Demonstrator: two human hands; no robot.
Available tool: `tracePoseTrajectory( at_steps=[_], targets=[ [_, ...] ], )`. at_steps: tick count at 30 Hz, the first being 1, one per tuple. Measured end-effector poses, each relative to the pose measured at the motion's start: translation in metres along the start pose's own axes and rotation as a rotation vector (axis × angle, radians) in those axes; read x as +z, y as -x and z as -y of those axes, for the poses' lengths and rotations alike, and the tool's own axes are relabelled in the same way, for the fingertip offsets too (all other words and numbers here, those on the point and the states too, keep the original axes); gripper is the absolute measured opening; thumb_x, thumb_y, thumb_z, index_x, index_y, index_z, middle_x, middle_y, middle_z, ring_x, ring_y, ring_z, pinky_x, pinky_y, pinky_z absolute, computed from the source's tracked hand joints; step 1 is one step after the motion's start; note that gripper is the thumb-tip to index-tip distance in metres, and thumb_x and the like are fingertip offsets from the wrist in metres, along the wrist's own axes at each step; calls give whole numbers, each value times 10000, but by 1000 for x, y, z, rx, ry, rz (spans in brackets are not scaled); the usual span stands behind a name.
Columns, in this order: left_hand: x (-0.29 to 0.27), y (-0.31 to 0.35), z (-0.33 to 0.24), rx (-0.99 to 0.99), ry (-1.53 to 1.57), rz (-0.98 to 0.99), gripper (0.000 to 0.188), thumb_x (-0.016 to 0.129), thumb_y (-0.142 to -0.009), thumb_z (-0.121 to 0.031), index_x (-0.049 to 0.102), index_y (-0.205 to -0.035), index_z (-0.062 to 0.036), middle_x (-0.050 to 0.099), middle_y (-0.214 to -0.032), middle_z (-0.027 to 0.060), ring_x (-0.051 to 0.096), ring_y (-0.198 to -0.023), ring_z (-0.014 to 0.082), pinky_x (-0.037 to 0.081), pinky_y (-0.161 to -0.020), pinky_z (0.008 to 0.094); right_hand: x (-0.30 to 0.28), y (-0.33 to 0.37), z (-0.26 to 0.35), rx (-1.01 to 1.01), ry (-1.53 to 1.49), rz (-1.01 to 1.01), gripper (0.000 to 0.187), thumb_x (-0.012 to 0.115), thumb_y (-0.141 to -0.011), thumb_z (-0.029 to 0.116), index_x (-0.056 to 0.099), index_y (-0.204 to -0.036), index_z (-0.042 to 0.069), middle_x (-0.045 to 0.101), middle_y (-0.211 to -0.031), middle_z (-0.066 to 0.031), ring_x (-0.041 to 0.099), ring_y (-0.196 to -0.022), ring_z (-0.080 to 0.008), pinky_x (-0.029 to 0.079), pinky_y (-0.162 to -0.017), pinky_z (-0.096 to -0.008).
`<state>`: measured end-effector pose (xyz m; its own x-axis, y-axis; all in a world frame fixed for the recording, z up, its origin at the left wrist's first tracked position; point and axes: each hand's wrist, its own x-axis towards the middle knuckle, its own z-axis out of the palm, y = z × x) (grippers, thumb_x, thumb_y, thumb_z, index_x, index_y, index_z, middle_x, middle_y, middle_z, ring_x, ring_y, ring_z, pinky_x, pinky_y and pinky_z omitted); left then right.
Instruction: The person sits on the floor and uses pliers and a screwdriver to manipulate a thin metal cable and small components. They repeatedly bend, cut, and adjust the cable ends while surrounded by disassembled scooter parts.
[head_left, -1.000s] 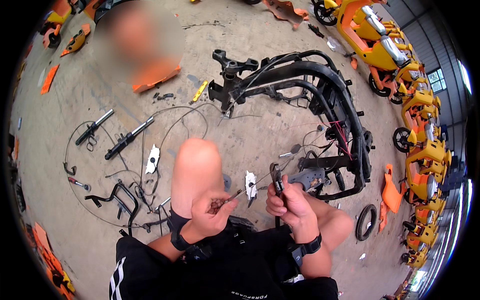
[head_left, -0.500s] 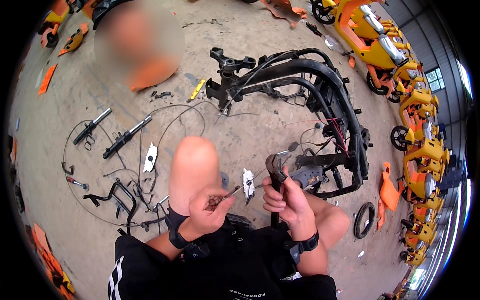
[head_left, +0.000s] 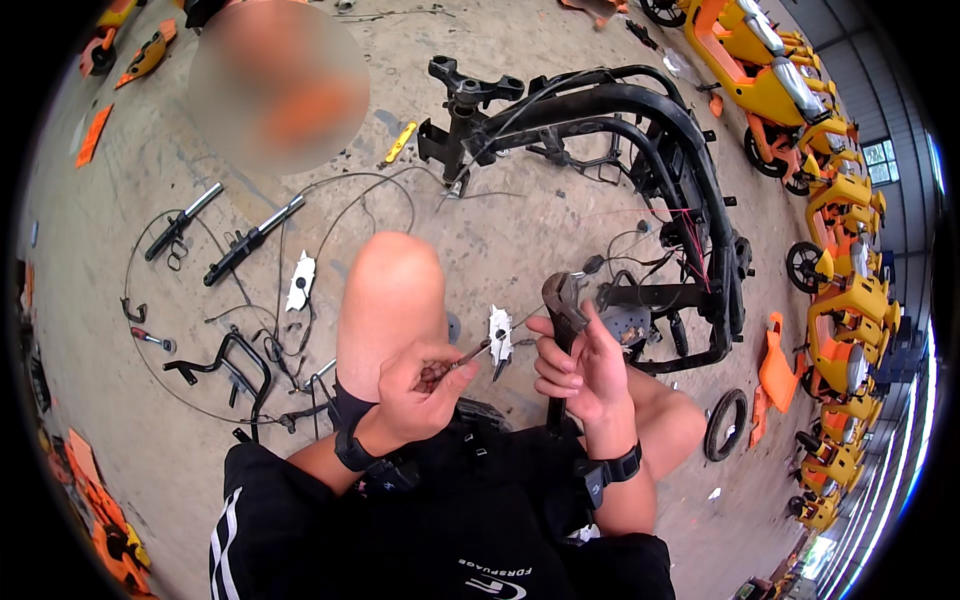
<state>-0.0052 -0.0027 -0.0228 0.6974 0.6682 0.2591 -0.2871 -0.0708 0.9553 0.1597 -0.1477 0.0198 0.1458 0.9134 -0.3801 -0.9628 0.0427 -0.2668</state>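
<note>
On the left, an orange panel lies far off on the concrete floor. Nearer, a red-handled ratchet lies by a looped cable; two fork legs lie apart beyond it. To their right, a white flat piece lies beside dark cables. In the near centre, the left hand is clenched, thumb and forefinger pinching a thin metal rod held above the floor and angled toward the far right. A second white piece lies on the floor past its tip. Just right of that, the right hand holds an adjustable wrench upright, head uppermost; lower fingers curl around the handle, while thumb and forefinger are extended. Farther right stands a bare black scooter frame; a tyre lies nearer. At the far right, yellow scooters stand in a row.
</note>
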Motion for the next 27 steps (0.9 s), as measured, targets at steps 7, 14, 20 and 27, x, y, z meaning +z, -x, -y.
tracePoseTrajectory(
  at_steps=[7, 14, 20, 27],
  targets=[
    [1, 0, -1, -6, 11, -19, 136, 688, -817, -16, 567, -874, 12, 502, -598, -29, 390, -508, -1, 289, -444, 170, 0, -1, -3, -15, 72, -2, 497, 494, -936, 340, 479, -1252, -43, 413, -664, 12, 346, -489, -61, 304, -454, -204],
    [1, -1, -4, -12, 2, 1, 133, 687, -816, -11, 567, -867, 12, 498, -598, -31, 387, -512, -2, 288, -451, 168, -9, -1, -5, -3, 63, -26, 483, 493, -939, 349, 501, -1222, -42, 422, -656, 8, 360, -495, -67, 299, -453, -203],
    [1, -2, -5, -5, -11, 1, 131, 686, -817, -15, 567, -866, 9, 495, -596, -31, 382, -508, -1, 285, -450, 169, 5, 1, -7, -51, 99, -97, 456, 432, -971, 367, 526, -1183, -25, 411, -627, 19, 345, -467, -60, 291, -436, -199],
    [1, -4, -9, -60, 19, -27, 130, 679, -822, -15, 559, -864, 15, 483, -598, -36, 379, -518, -2, 281, -455, 167, -4, 1, -5, 3, 93, -74, 456, 417, -973, 358, 522, -1199, -24, 396, -620, 29, 327, -460, -50, 292, -426, -193]
  ],
)
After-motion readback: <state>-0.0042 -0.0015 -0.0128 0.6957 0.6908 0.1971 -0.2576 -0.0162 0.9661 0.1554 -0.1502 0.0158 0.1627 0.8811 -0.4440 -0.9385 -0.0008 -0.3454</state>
